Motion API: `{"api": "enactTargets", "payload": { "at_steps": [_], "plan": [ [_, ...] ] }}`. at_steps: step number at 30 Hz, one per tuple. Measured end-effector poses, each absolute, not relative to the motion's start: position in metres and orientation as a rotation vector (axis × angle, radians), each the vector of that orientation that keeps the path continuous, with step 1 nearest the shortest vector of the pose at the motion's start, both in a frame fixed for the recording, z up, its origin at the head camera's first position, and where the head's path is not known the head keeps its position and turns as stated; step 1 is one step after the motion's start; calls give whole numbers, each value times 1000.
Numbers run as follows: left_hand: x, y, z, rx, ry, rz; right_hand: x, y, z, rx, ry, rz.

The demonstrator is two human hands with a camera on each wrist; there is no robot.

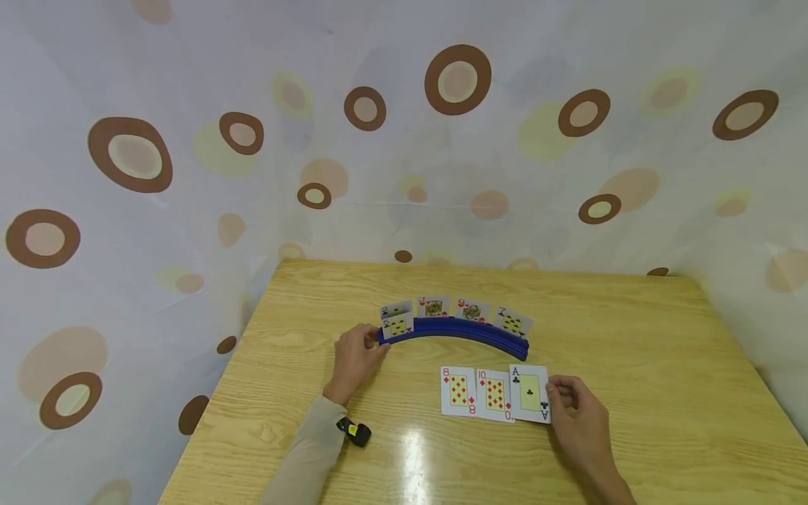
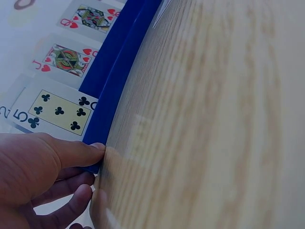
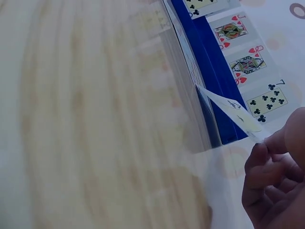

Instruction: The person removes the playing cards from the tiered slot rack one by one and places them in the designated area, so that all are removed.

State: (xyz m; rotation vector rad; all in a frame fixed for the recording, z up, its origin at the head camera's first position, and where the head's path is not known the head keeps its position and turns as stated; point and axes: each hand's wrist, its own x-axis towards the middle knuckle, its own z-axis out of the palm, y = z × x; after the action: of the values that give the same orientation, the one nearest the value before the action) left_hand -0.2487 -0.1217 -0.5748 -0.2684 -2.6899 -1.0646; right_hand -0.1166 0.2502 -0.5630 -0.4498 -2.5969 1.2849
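Note:
A curved blue card holder point(image 1: 451, 326) stands on the table with several playing cards upright in it. My left hand point(image 1: 355, 354) pinches its left end between thumb and fingers. At that end the five of clubs point(image 2: 57, 112) overlaps a two behind it. Further right come the jack of hearts point(image 1: 433, 307), queen of hearts point(image 1: 472, 311) and seven of clubs point(image 1: 512, 322). My right hand point(image 1: 579, 421) pinches the ace of clubs point(image 1: 529, 403) by its right edge; in the right wrist view this card tilts up. The ace overlaps the ten of diamonds point(image 1: 494, 410).
Left of the ten, the eight of diamonds point(image 1: 457, 393) lies face up in front of the holder. The wooden table point(image 1: 656, 365) runs back to a patterned sheet point(image 1: 404, 161). A black wrist strap point(image 1: 355, 429) is on the left sleeve.

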Motion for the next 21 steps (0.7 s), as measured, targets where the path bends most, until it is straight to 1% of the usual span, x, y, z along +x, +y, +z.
{"api": "enactTargets", "payload": {
  "at_steps": [12, 21],
  "plan": [
    [-249, -121, -576, -236, -2714, -1055, -117, 267, -565, -505, -2717, 1248],
    [-250, -120, -576, -221, -2723, -1058, -117, 269, -561, -504, -2760, 1272]
  ]
}}
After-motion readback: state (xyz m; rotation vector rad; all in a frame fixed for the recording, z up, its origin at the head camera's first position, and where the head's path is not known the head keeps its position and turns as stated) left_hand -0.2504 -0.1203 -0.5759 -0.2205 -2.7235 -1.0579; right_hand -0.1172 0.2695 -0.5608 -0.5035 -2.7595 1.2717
